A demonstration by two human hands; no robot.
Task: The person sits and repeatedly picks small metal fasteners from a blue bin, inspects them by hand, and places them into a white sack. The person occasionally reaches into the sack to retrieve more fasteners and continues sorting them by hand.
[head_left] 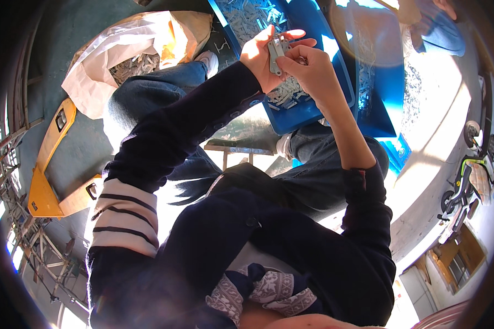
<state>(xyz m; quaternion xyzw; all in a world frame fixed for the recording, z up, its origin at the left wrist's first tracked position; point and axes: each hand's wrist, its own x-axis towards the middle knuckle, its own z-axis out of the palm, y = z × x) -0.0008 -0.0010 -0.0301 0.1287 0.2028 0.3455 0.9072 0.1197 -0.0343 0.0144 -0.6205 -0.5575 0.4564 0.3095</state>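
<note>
Over a blue bin (282,125), my left hand (256,59) is turned palm up, its fingers partly stretched. Small flat grey metal pieces (276,55) with holes near their ends rest in it. From the other side my right hand (316,70) reaches in, thumb and fingers pinched together at these pieces. What exactly lies between its fingertips is partly hidden. Below both hands, many loose metal pieces (288,94) fill part of the bin.
A second blue bin (387,118) stands to the right. At the left, an open paper sack (85,82) holds more metal pieces, near a yellow pallet jack (43,181). Another person's leg (444,41) shows at the far right. A scooter (466,183) stands by the right wall.
</note>
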